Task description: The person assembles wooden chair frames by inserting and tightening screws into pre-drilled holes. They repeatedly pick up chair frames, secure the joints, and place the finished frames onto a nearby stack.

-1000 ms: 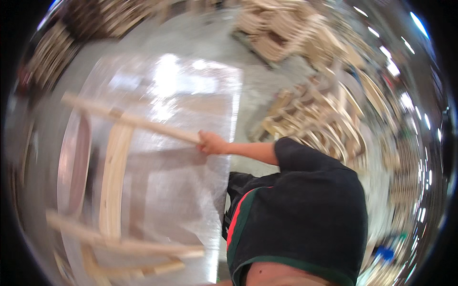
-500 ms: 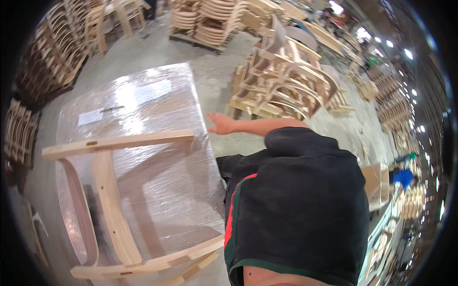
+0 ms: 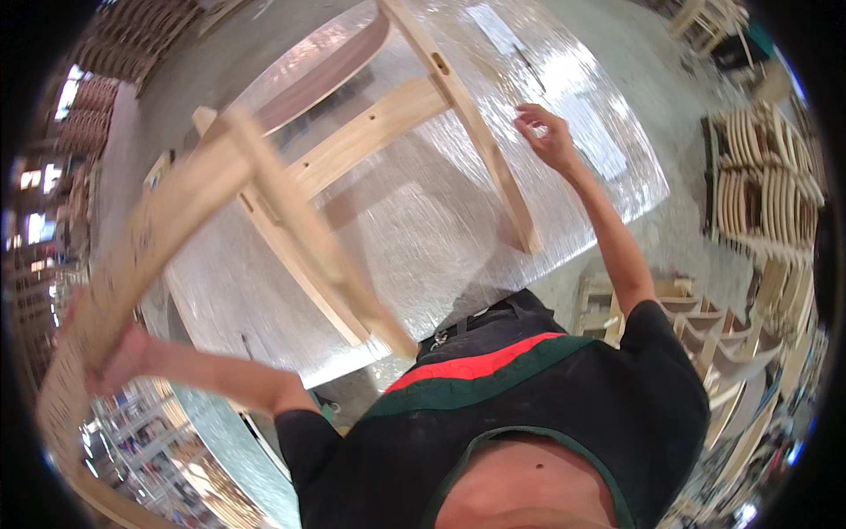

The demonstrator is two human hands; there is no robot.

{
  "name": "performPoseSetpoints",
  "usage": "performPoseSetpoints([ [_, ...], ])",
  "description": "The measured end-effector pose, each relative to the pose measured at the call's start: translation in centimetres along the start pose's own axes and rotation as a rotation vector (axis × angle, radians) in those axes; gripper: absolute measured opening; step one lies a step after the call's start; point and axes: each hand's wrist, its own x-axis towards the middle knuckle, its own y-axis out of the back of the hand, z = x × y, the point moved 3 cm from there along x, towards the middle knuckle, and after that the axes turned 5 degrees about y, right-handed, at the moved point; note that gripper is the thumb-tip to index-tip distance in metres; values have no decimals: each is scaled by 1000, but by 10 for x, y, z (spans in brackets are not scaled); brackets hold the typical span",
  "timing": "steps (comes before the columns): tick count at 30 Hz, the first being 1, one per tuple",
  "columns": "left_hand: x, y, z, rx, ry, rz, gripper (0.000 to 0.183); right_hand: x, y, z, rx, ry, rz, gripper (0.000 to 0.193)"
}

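Observation:
My left hand [image 3: 123, 357], blurred, is wrapped round a curved wooden chair part [image 3: 141, 229] raised at the left. A straight piece joins its far end, and dark marks run along the curved length. Beyond it, a light wooden chair frame [image 3: 379, 132] with two legs, a drilled cross rail and a curved panel lies on a surface wrapped in clear plastic [image 3: 423, 238]. The raised part overlaps one leg in view; whether they touch I cannot tell. My right hand [image 3: 548, 137] holds nothing. Its fingers are loosely bent and apart, above the plastic near a sheet of paper [image 3: 595, 132].
A dark pen [image 3: 529, 66] and another paper [image 3: 493, 31] lie on the plastic. Stacked curved wooden parts [image 3: 762, 181] stand at the right, and chair frames [image 3: 714, 326] are beside my right arm. More stacks [image 3: 132, 35] rise at the far left.
The view has turned, and the wrapped surface now lies ahead of me. My left hand has come into view with the curved chair part. My right hand has moved over the plastic.

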Motion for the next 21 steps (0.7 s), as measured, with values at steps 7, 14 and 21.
performPoseSetpoints([
  [7,-65,-193,-29,-433,202,132,55,79,-59,-79,267,91,-93,61],
  [14,-131,-282,-79,-488,374,475,45,180,-29,-82,513,224,107,49],
  [21,-123,-286,-143,-529,481,431,48,220,-56,37,540,8,396,13],
])
